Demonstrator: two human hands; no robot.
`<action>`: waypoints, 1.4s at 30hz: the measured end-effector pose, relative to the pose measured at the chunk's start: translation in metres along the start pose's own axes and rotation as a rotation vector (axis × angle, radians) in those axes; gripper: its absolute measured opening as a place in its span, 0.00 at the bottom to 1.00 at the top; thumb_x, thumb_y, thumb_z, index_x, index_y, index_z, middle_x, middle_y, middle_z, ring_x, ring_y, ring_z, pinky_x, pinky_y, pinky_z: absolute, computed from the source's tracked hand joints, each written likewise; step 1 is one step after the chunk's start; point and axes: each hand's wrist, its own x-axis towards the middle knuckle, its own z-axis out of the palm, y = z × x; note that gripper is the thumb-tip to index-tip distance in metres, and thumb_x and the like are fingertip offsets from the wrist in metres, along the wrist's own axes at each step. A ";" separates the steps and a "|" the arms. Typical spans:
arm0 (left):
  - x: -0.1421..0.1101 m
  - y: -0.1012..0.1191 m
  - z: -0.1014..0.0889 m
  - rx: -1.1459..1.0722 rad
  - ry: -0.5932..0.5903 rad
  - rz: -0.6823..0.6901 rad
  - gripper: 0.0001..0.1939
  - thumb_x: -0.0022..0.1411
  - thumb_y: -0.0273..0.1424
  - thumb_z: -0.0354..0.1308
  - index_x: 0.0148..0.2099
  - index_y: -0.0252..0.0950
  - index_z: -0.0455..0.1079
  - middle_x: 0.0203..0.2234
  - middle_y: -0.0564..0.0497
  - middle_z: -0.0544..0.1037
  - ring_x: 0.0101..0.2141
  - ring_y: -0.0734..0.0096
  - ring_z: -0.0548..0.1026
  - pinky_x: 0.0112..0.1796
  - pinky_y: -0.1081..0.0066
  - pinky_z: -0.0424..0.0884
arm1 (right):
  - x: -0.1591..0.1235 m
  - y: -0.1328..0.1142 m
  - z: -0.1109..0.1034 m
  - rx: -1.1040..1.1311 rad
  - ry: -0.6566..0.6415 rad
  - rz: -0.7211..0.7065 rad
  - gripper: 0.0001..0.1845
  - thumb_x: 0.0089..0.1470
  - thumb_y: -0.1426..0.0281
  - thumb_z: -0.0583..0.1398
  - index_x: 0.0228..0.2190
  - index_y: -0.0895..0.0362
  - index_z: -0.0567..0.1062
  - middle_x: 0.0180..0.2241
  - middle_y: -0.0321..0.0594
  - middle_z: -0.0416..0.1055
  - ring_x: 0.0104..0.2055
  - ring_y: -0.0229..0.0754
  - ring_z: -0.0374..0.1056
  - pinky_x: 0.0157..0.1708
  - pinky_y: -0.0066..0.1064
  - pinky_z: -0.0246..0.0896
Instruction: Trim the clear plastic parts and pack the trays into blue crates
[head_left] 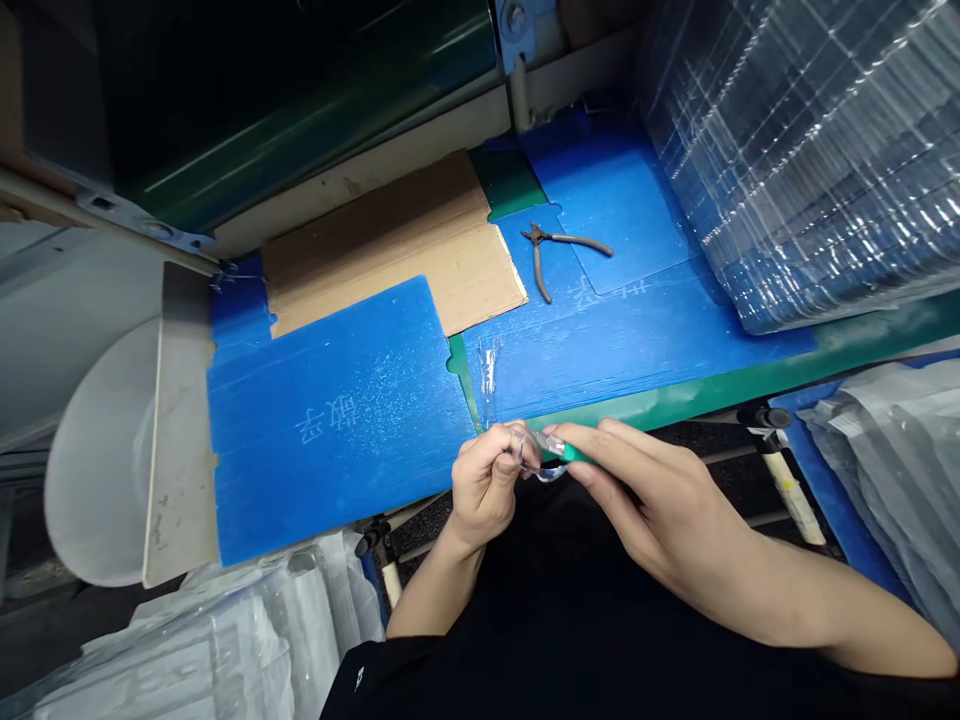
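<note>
My left hand (pixel 491 480) is closed around a clear plastic part (pixel 553 473), and its curved end sticks out toward the right. My right hand (pixel 652 490) pinches a small green-handled blade tool (pixel 571 453) between thumb and fingers. The tool's shiny end meets the clear part or lies very near it; its exact kind is hard to make out. Just beyond my left hand, another clear plastic piece (pixel 489 370) rests on the blue sheet. A pair of side cutters (pixel 559 250) lies farther back with its handles spread, untouched.
Blue plastic sheets (pixel 337 430) and a brown cardboard piece (pixel 390 240) cover the green bench. A plastic-wrapped stack (pixel 840 170) stands at the right. Bagged goods (pixel 225 640) sit low at left and right. A dark green roller (pixel 322 110) spans the back.
</note>
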 end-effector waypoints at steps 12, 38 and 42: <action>-0.004 0.018 -0.004 0.122 0.086 -0.306 0.19 0.83 0.39 0.51 0.39 0.37 0.74 0.25 0.54 0.69 0.27 0.73 0.68 0.32 0.69 0.62 | 0.016 0.014 -0.005 0.350 0.163 0.150 0.04 0.69 0.71 0.67 0.45 0.55 0.82 0.32 0.34 0.74 0.32 0.36 0.70 0.34 0.28 0.67; 0.006 0.025 0.011 -0.396 0.200 -0.500 0.10 0.78 0.39 0.60 0.47 0.38 0.73 0.35 0.52 0.76 0.29 0.75 0.74 0.32 0.71 0.78 | 0.012 0.018 -0.001 0.331 0.327 0.081 0.21 0.67 0.64 0.70 0.23 0.56 0.76 0.23 0.33 0.70 0.25 0.36 0.65 0.28 0.31 0.60; 0.024 0.025 0.010 -0.503 0.331 -0.508 0.19 0.70 0.33 0.70 0.59 0.42 0.72 0.44 0.49 0.79 0.43 0.69 0.82 0.51 0.59 0.86 | 0.001 0.026 0.009 0.358 0.365 0.246 0.10 0.65 0.65 0.71 0.32 0.55 0.83 0.26 0.32 0.73 0.24 0.34 0.63 0.29 0.31 0.61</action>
